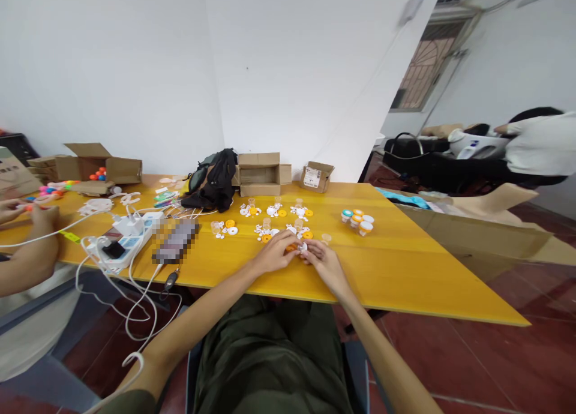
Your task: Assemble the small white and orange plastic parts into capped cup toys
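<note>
Pinched shut on a white-and-orange piece (pixel 300 246), your left hand (pixel 275 252) and right hand (pixel 322 259) seem mid-assembly near the capped cups (pixel 359 220); align carefully.

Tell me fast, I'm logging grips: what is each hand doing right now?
Left hand: fingers closed on a small orange part.
Right hand: fingers closed on a small white part, held against the orange one.
</note>
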`<state>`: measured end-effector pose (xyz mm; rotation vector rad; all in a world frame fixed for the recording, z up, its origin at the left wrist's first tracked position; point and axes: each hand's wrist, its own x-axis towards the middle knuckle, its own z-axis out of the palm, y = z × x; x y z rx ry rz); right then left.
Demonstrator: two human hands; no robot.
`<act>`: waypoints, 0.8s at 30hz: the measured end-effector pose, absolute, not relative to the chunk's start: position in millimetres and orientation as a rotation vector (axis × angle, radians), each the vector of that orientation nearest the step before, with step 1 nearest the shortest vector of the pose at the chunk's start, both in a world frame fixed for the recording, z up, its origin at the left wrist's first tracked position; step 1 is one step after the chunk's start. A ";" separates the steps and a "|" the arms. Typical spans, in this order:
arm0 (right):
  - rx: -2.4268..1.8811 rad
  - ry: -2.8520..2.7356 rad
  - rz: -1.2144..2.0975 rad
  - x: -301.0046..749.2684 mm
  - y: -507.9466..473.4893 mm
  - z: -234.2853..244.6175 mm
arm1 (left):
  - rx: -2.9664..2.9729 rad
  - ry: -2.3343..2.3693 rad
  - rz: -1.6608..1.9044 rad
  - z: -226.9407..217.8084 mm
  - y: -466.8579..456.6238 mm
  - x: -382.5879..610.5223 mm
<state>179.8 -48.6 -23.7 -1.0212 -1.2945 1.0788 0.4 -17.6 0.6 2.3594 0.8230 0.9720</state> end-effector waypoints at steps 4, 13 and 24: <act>-1.014 -1.277 1.136 179.2 -50.9 -20.0 | 2.326 0.824 1.020 -0.1 -17.5 1.5; -0.998 -1.265 1.114 178.0 -52.4 -18.3 | 2.319 0.823 1.044 -1.2 -16.2 2.9; -1.100 -1.494 0.725 183.0 -49.7 -29.7 | 2.409 0.839 0.937 -4.6 -12.8 3.5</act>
